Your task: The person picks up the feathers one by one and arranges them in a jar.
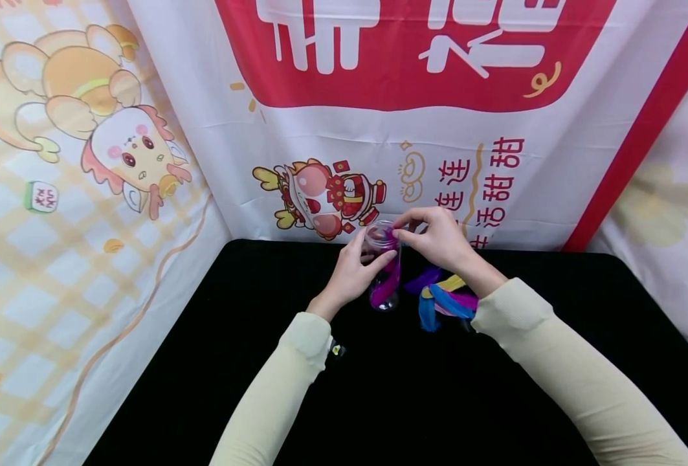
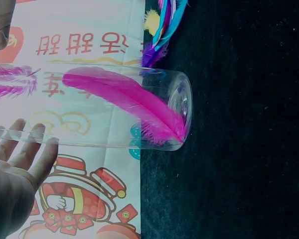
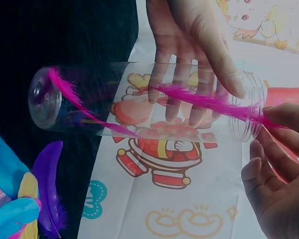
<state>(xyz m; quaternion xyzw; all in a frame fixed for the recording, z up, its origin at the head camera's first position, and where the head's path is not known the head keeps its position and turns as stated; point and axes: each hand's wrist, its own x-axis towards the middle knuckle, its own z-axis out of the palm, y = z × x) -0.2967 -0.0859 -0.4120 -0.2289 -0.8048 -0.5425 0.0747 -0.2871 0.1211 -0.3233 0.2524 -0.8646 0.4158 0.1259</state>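
Note:
A clear plastic jar (image 3: 139,107) with a threaded mouth stands upright on the black table in the head view. My left hand (image 1: 352,268) holds it near the top, thumb on the near side and fingers round the far side. One magenta feather (image 2: 124,97) leans inside, its tip against the jar's base. At the mouth my right hand (image 1: 437,239) pinches the end of a second magenta feather (image 3: 204,102), most of which hangs inside the jar. The two feathers are apart in the left wrist view.
Right of the jar lies a pile of coloured feathers (image 1: 445,301), with blue, yellow, magenta and pink ones, and a purple feather (image 3: 49,184) at its side. Behind the table's far edge hangs a printed cloth (image 1: 320,129). The black table (image 1: 413,401) extends toward me.

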